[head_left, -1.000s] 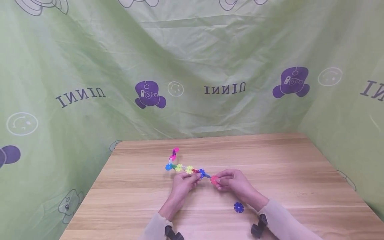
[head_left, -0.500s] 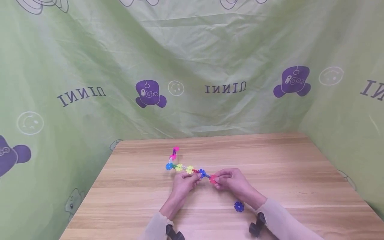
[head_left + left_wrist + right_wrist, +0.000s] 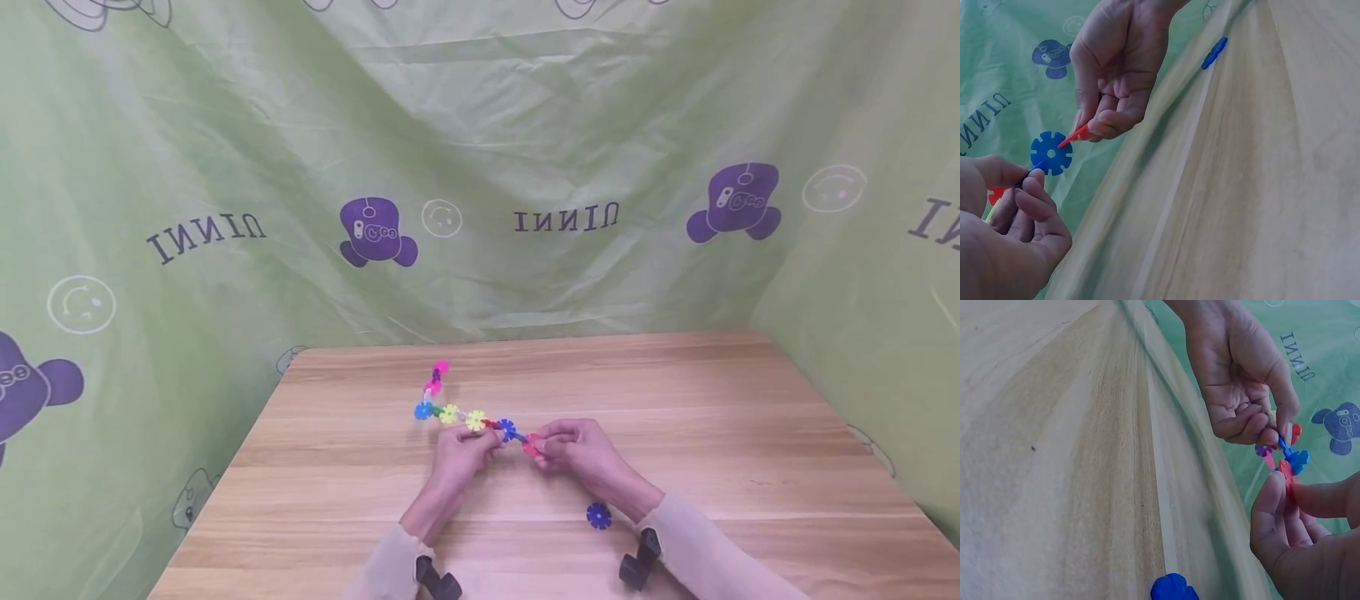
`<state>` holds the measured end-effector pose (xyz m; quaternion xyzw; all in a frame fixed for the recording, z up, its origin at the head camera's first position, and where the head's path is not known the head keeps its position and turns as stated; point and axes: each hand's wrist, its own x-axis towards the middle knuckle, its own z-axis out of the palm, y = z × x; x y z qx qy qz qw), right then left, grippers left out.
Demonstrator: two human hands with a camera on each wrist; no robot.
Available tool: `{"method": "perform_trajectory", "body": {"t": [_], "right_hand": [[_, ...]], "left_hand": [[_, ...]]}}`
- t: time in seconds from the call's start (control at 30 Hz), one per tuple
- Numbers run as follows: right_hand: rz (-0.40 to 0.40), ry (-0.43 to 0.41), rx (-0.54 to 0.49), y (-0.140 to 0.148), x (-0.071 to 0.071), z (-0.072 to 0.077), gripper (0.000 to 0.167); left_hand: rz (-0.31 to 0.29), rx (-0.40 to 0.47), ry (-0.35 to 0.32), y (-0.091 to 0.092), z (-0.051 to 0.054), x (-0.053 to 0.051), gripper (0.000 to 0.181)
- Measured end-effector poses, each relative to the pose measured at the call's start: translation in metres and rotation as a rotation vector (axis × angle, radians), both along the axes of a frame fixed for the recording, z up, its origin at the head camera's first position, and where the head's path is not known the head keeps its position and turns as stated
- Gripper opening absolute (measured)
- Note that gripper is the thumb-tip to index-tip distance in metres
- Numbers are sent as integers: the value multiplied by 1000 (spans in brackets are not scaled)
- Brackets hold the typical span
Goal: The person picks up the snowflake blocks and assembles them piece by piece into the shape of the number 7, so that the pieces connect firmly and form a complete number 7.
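Note:
A chain of notched plastic discs [image 3: 475, 420] in pink, purple, white, blue, green, yellow and red runs from the back left toward my hands. My left hand [image 3: 459, 460] pinches a dark blue disc [image 3: 507, 430] of the chain between thumb and finger. Beyond it, a lighter blue disc [image 3: 1051, 153] is joined on edge. Between thumb and fingers my right hand [image 3: 581, 454] pinches a coral-red disc [image 3: 531, 446]. In the left wrist view, the red disc's edge meets the lighter blue disc's rim; how deep its slot sits cannot be told.
A loose dark blue disc [image 3: 598, 516] lies on the wooden table [image 3: 712, 400] close to my right wrist. Green printed cloth [image 3: 480, 133] hangs behind the table and along its sides. Black straps with camera mounts [image 3: 641, 562] sit on both wrists.
My right hand has moved slightly left with the red disc, which has turned more edge-on. The left hand keeps its hold on the dark blue disc.

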<state>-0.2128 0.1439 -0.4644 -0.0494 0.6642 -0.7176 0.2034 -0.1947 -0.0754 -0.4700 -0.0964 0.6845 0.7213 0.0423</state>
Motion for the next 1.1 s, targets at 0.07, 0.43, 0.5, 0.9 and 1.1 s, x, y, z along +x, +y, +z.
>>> {"method": "perform_trajectory", "body": {"t": [0.07,0.43,0.5,0.9,1.1], "right_hand": [[2,-12,-20,0,0,0,31],[21,-58,-140,-1,6,4,37],[30,-53,-153,-2,6,5,38],[52,207,334,18,11,10,30],[331,509,607,49,22,17,19]], "left_hand": [[-9,4,6,-1,1,-2,22],[-207,-166,117,5,2,2,32],[-229,-214,148,9,2,4,32],[-176,-210,95,6,2,6,22],[-131,-205,72,-3,2,2,23]]}}
